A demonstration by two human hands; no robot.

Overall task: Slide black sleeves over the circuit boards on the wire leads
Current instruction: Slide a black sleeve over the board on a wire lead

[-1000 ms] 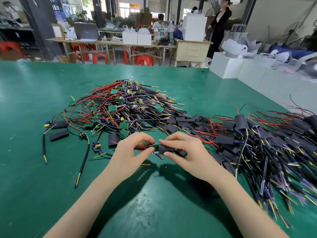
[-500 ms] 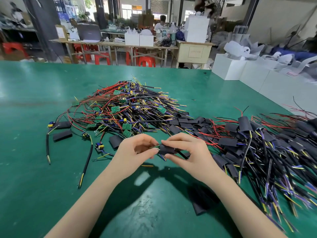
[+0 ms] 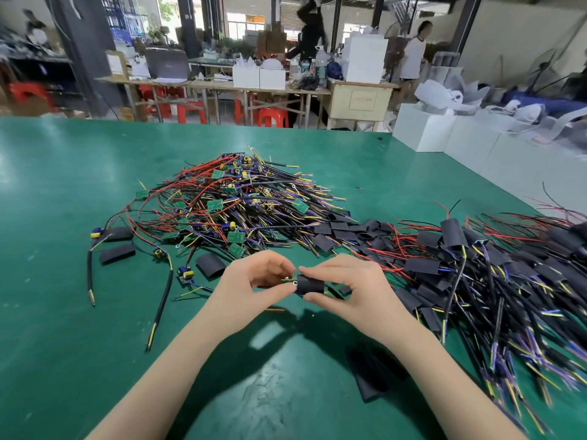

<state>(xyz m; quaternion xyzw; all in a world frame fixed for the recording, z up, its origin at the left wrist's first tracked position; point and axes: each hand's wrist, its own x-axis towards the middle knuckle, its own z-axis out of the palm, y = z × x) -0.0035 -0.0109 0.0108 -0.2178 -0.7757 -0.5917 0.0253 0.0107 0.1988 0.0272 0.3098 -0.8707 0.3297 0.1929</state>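
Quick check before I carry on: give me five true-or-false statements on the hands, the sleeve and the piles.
1. The right hand pinches a black sleeve. True.
2. The left hand lies flat on the table. False: it is raised, pinching the board end at the sleeve's mouth.
3. The unsleeved boards pile lies beyond the hands. True.
4. Sleeved leads are heaped on the left. False: on the right.
5. The table is red. False: green.
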